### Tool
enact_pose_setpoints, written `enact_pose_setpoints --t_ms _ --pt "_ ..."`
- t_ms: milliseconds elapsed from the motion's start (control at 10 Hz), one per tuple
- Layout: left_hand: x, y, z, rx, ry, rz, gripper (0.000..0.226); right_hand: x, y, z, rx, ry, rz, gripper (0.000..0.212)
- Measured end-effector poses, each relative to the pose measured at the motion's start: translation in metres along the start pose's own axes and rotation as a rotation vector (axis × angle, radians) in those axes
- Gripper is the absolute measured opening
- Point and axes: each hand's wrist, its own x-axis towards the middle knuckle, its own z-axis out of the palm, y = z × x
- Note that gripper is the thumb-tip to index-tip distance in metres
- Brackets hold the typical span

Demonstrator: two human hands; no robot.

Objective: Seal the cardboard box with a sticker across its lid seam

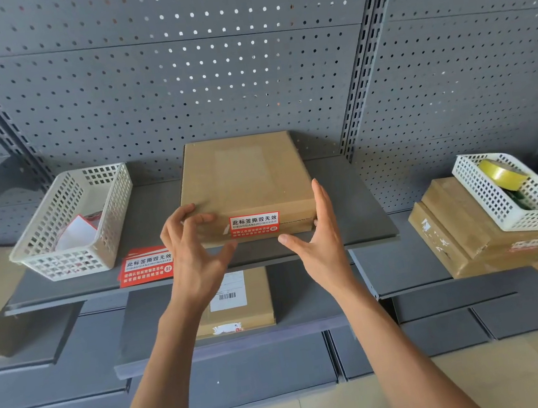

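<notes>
A flat brown cardboard box (243,176) lies on the grey shelf (360,225) against the pegboard. A red and white sticker (254,225) sits over its front lid seam, folded from the top onto the front face. My left hand (194,249) hovers at the box's front left corner with fingers spread, fingertips close to or just touching the cardboard. My right hand (317,235) is open at the front right corner, palm turned toward the box's side, and holds nothing. A small stack of the same red stickers (145,266) lies on the shelf left of my left hand.
A white plastic basket (44,263) with backing papers stands at the shelf's left end. To the right, a second white basket (519,220) holding a yellow tape roll (501,172) rests on stacked cardboard boxes (456,239). Another labelled box (256,295) sits on the shelf below.
</notes>
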Motion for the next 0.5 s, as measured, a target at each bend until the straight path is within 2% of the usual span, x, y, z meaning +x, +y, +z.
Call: enact_pose_setpoints --t_ms 300,500 --pt "-0.003 -0.007 0.001 0.032 0.014 0.042 0.048 0.001 0.008 -0.009 -0.018 -0.042 -0.001 0.100" --pt "-0.004 -0.015 -0.004 0.045 0.029 0.087 0.033 -0.013 0.005 -0.028 0.035 -0.022 0.045 0.085"
